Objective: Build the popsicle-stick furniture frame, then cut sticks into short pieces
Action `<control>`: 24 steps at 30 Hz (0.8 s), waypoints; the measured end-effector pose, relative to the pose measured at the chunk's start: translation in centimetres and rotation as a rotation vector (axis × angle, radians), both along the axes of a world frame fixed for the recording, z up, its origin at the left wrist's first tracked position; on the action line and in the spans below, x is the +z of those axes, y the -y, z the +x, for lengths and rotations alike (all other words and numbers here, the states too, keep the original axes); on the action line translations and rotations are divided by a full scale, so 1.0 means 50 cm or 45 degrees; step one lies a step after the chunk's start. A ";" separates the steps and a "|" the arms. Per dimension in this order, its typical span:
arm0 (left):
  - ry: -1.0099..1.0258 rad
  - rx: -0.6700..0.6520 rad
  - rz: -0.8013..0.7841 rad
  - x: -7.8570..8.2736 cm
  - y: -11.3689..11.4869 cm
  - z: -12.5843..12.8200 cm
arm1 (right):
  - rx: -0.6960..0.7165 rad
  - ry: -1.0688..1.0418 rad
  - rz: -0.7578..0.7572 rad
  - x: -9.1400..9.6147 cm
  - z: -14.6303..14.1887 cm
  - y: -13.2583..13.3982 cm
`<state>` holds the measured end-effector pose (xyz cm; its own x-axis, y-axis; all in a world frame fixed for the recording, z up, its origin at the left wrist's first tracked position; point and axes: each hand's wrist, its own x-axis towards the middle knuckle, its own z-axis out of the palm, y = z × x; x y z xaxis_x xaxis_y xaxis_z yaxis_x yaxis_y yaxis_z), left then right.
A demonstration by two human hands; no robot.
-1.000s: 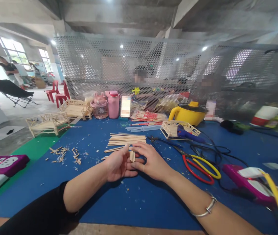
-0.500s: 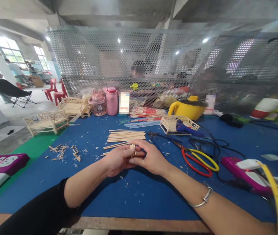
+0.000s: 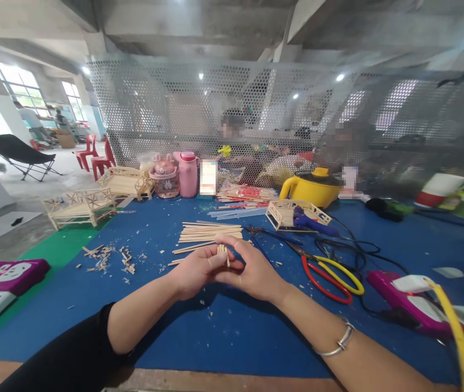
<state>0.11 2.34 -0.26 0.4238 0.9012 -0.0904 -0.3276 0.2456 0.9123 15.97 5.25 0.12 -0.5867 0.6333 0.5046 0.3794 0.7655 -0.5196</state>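
Note:
Several short wooden sticks [image 3: 223, 250] are pinched in a small bundle between the fingers of my left hand [image 3: 199, 268]. My right hand [image 3: 254, 269] curls around the same bundle from the other side, thumb and fingers meeting my left fingertips. Both hands hover low over the blue table mat [image 3: 224, 343]. Just beyond them lies a row of long wooden sticks [image 3: 209, 231], some partly covered by my hands. Cut stick pieces [image 3: 101, 256] are scattered to the left. Scissors with red and yellow handles [image 3: 330, 277] rest right of my right hand, beside blue-handled pliers [image 3: 273, 233].
Small stick-built bed frames [image 3: 79, 208] stand at the back left. Behind are a pink jug [image 3: 188, 175], a yellow pot [image 3: 313, 188] and a perforated screen [image 3: 199, 120]. A blue glue gun [image 3: 313, 222] lies on another frame. Purple devices [image 3: 409, 302] flank the mat, with black cables [image 3: 365, 245] nearby.
The view has tilted up slightly, so the scene sits a little lower. Both hands stay together, and the short sticks between the fingers have shifted slightly in angle.

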 end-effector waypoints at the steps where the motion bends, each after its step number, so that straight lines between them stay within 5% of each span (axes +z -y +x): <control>1: 0.008 0.017 -0.018 0.000 -0.002 -0.002 | 0.013 -0.010 -0.059 0.004 0.003 0.000; 15: -0.020 0.124 -0.201 -0.015 -0.011 0.005 | -0.129 -0.061 -0.272 0.009 0.004 -0.003; 24: 0.182 0.147 -0.405 -0.002 -0.013 0.004 | -0.155 0.009 -0.109 -0.002 0.001 -0.008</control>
